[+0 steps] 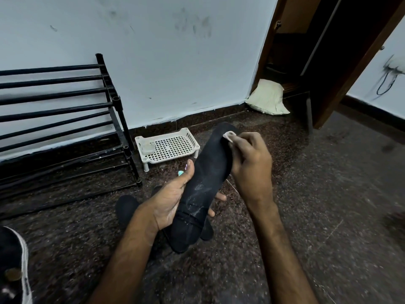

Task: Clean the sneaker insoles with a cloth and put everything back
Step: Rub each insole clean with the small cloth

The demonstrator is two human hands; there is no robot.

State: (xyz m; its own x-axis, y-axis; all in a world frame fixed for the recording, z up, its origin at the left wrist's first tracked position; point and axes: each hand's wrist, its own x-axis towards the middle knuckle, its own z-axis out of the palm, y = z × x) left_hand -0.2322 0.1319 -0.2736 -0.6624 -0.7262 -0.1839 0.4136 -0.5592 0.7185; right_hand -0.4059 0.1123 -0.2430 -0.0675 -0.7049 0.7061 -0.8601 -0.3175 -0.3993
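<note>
A black sneaker insole (205, 172) with pale dusty streaks is held above the floor, toe end pointing away from me. My left hand (175, 198) grips its heel half from below, thumb along the left edge. My right hand (249, 159) pinches a small whitish piece (229, 135), cloth or not I cannot tell, and presses it on the insole's toe end. A second black insole (127, 208) lies on the floor under my left wrist. A black sneaker (14, 266) with a white rim is at the bottom left corner.
A black metal shoe rack (65, 110) stands against the wall on the left. A white perforated plastic tray (173, 145) with a small clear box sits on the dark speckled floor. A pale pillow (266, 97) lies by a wooden door (350, 62).
</note>
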